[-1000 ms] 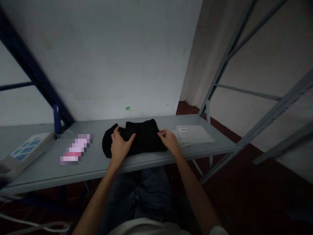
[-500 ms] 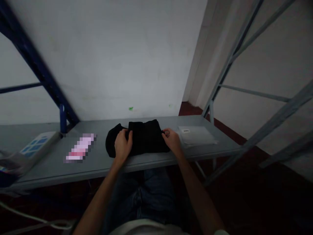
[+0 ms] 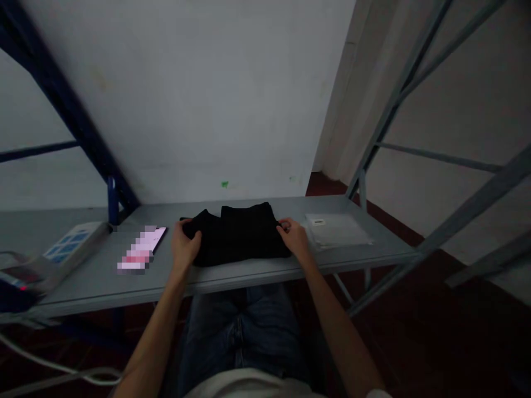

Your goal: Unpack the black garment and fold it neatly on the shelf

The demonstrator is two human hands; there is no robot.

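A black folded garment (image 3: 238,235) lies on the grey metal shelf (image 3: 257,273) in front of me. My left hand (image 3: 185,247) grips the garment's left end, fingers curled round the cloth. Fingers of my right hand (image 3: 293,235) pinch the garment's right edge near its far corner. Both forearms reach up from the bottom of the view.
A stack of clear plastic bags (image 3: 338,230) lies right of the garment. A phone with a lit screen (image 3: 143,247) lies to the left, and beyond it a white power strip (image 3: 66,249). Grey rack struts (image 3: 390,110) rise at the right, a blue strut (image 3: 74,121) at the left.
My left hand has slid from the middle of the garment to its left end and closed on it. The right hand stayed at the right edge. The view shifted slightly.
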